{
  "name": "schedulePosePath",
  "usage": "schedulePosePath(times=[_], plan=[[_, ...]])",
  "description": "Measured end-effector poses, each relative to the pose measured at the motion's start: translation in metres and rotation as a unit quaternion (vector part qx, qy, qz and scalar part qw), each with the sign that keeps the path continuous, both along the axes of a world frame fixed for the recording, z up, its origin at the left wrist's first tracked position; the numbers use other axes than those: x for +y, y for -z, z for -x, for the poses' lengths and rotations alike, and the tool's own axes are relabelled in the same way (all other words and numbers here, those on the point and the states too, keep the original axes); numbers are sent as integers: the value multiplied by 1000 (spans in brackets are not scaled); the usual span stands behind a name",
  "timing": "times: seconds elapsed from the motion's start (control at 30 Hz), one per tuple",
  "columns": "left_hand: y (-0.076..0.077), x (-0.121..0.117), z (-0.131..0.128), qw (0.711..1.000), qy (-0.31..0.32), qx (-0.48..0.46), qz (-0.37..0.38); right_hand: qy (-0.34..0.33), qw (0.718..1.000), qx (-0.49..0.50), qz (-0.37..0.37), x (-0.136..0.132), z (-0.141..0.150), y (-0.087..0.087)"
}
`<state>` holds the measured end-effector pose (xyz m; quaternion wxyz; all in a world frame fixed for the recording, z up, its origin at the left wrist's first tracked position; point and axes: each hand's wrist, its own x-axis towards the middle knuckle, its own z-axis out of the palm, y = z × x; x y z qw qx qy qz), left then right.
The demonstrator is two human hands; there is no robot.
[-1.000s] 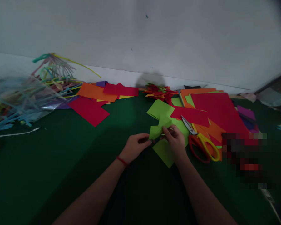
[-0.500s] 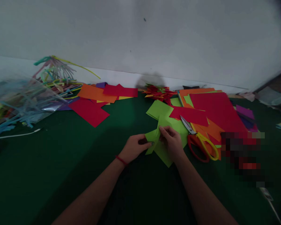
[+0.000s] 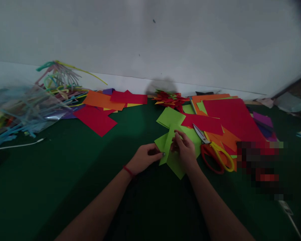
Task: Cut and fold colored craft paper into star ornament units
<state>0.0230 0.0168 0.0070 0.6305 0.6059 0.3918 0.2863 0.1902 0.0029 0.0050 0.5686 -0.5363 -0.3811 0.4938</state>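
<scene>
My left hand (image 3: 144, 158) and my right hand (image 3: 185, 150) meet over a light green paper piece (image 3: 165, 144) above the green mat (image 3: 65, 167). Both pinch it, the left at its lower edge, the right at its upper fold. A red thread circles my left wrist. More green paper squares (image 3: 177, 165) lie under my right hand, and another green sheet (image 3: 170, 116) lies just behind. Red and yellow scissors (image 3: 214, 152) rest shut to the right of my right hand.
Red and orange sheets (image 3: 230, 117) pile at the right, more red and orange paper (image 3: 100, 110) at the left back. A folded red paper star (image 3: 169, 98) sits by the white wall. Coloured pipe cleaners in plastic (image 3: 22, 107) fill the far left.
The green piece has turned from lying sideways to standing more upright between my fingers. My right hand shifted slightly left and up; my left hand stayed nearly still.
</scene>
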Motion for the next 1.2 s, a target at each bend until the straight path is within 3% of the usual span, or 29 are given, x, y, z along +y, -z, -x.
schedulePosePath(times=[0.17,0.43,0.67,0.8,0.93,1.1,1.2], plan=[[1,2,0,999,-30,-5,13,-73,993,-81,-52,-4,3,-7],[1,1,-1,998,-20,-25,55,-103,981,-151,-64,-7,5,-14],[0,4,2,998,-56,-7,-24,-190,970,-143,-56,-12,4,-12],[1,6,3,989,-128,-43,54,-184,966,-158,-85,-10,-2,-11],[5,9,2,968,-188,-105,132,-185,941,-235,-159,-8,-6,-12],[8,11,2,964,-195,-123,135,-199,915,-286,-205,-5,-7,-6],[9,11,3,969,-167,-126,128,-200,908,-302,-210,-4,-8,-4]])
